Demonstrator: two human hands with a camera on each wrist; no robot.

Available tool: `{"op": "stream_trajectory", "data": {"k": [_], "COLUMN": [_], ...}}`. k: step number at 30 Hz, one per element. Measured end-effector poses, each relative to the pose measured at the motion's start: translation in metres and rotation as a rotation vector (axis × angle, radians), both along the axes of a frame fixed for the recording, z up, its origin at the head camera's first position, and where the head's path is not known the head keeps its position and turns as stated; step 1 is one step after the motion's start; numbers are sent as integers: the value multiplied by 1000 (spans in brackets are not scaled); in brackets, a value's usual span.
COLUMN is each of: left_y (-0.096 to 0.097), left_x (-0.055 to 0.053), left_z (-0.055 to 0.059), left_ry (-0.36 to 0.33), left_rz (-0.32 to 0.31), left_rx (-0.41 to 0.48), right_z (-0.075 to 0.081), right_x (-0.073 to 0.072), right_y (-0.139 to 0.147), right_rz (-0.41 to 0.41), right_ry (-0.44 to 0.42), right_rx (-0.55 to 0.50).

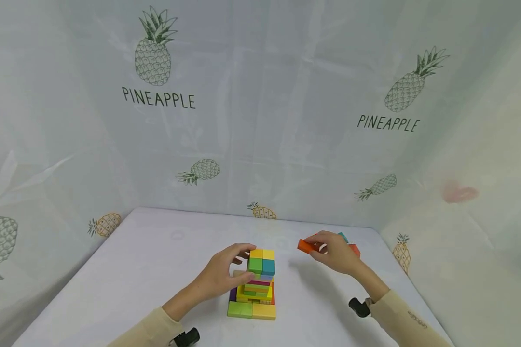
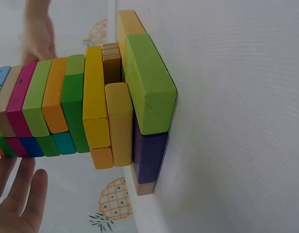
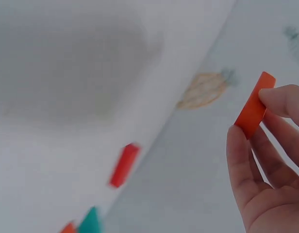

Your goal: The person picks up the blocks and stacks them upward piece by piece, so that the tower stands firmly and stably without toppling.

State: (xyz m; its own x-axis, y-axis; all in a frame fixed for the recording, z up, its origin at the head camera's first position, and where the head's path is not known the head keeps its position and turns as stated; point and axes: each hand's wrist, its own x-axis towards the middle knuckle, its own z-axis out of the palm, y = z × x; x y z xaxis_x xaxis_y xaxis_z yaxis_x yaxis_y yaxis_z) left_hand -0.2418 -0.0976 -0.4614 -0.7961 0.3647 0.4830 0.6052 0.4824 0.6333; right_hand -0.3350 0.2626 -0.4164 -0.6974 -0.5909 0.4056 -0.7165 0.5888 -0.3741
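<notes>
A tower of coloured wooden blocks (image 1: 260,267) stands on the table, wider at its base, with yellow blocks on top and green and blue ones below. My left hand (image 1: 221,272) is at its left side, thumb by the near face and fingers by the far side. In the left wrist view, the fingers (image 2: 27,191) look fairly straight at the tower; firm contact cannot be made out. To the right of the tower, my right hand (image 1: 336,253) pinches an orange block (image 1: 306,246) between thumb and fingers, clear of the table in the right wrist view.
Behind my right hand lie loose blocks, among them a red-orange block (image 1: 354,249) and a teal block (image 1: 343,237). A red block (image 3: 124,165) lies near the table edge. A pineapple-print curtain (image 1: 260,120) hangs behind the white table (image 1: 178,255).
</notes>
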Motion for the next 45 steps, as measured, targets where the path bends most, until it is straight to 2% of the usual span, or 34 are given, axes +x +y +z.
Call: {"op": "stream_trajectory", "data": {"k": [7,14,23,32,45], "left_y": [0,0,1,0,0], "left_x": [1,1,1,0,1], "left_z": [0,1,2,2,2], "left_ry": [-15,-14,-5,-10,21], "left_rz": [3,5,-5,-27,-51], "left_rx": [10,11,29,30,29], "right_z": [35,49,47,43,38], "right_x": [34,48,49,50,49], "right_y": [-50,-78,-97,-94,-97], "right_rz": [145,233,270,247,253], "right_ry": [-5,-26,-50,-98,-109], "right_rx": [14,14,19,-4,-17]}}
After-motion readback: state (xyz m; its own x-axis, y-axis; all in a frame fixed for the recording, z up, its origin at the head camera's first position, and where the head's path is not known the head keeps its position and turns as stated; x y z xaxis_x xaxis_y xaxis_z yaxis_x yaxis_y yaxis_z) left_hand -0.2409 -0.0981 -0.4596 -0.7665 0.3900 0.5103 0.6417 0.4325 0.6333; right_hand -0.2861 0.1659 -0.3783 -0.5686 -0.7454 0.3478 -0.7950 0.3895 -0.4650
